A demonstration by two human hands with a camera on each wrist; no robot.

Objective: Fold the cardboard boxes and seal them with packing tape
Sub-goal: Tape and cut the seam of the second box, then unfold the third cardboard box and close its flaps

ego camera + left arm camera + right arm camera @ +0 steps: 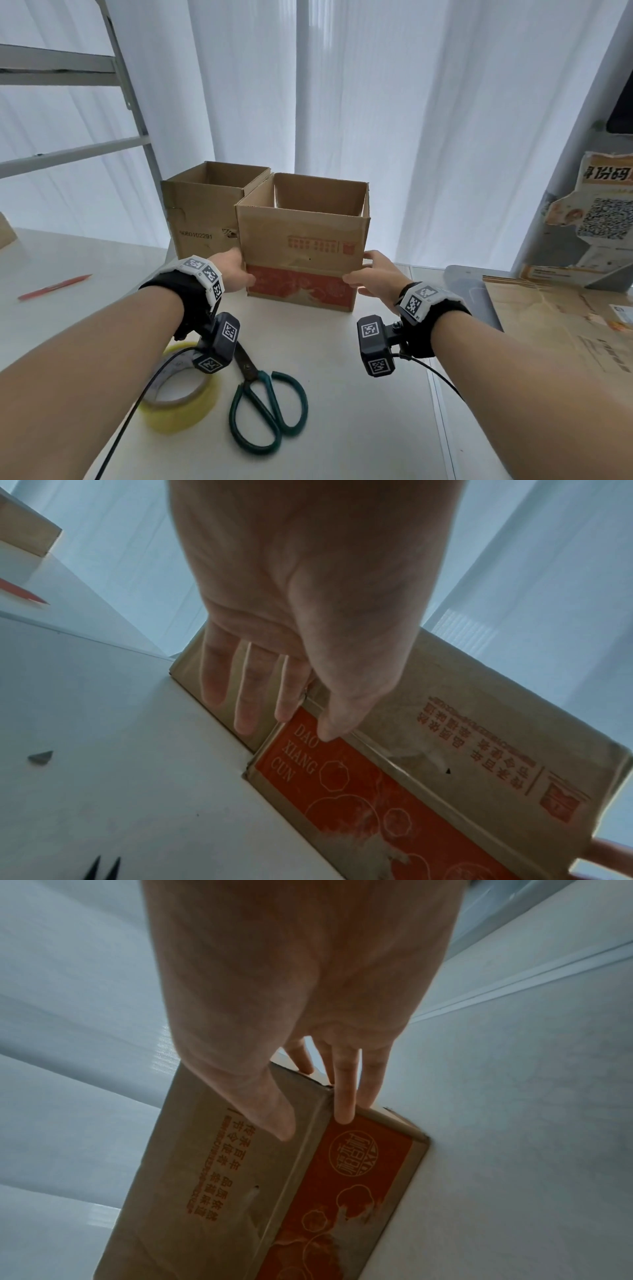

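Note:
An open-topped cardboard box [301,236] with a red printed band along its bottom stands on the white table [359,428]. My left hand [239,272] lies against its left side, fingers straight [246,696], with the thumb on the front face. My right hand [359,269] mirrors it on the right side, its fingers [342,1096] straight along the edge and its thumb on the front. A second, plain open box [202,212] stands just behind and to the left. A yellowish roll of packing tape [178,387] lies near me, partly under my left wrist.
Green-handled scissors [263,407] lie beside the tape. A red pen-like tool [54,283] rests at the far left. Flattened cardboard [548,325] and a grey stand base [469,291] occupy the right. White curtains hang behind, and a metal frame [130,85] rises at the back left.

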